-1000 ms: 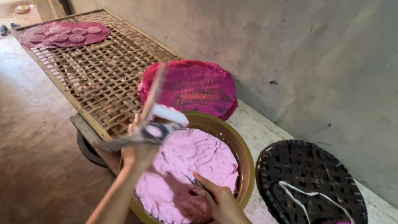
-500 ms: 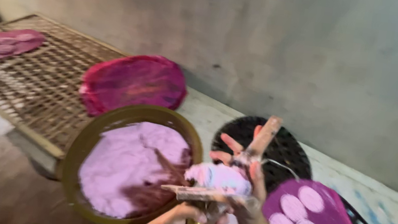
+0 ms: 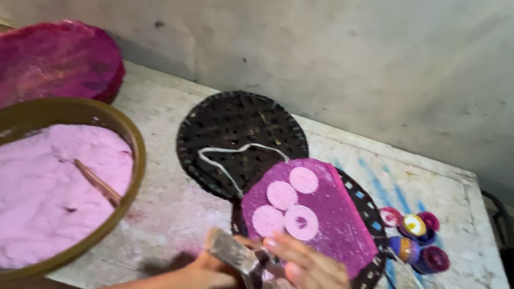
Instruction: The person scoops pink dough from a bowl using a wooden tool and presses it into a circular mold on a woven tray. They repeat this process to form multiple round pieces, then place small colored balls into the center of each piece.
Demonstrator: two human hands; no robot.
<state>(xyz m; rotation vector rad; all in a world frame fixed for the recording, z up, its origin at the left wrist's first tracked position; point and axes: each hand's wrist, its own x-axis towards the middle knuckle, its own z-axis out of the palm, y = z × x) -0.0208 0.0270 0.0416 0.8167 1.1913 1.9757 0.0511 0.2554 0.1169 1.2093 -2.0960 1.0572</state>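
Both hands (image 3: 267, 276) gripping grey press (image 3: 254, 271); pink dough bowl (image 3: 132, 149) left, disc-topped mat (image 3: 338, 229) just behind.

Both hands (image 3: 267, 276) grip what seems a metal press (image 3: 254, 271) beside the purple mat (image 3: 326, 221) bearing pink discs (image 3: 288, 207).

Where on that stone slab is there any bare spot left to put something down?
Bare slab shows between the powder bowl and the black woven mat, and behind the small coloured caps toward the wall. It is crowded around the pink board, where both hands work.
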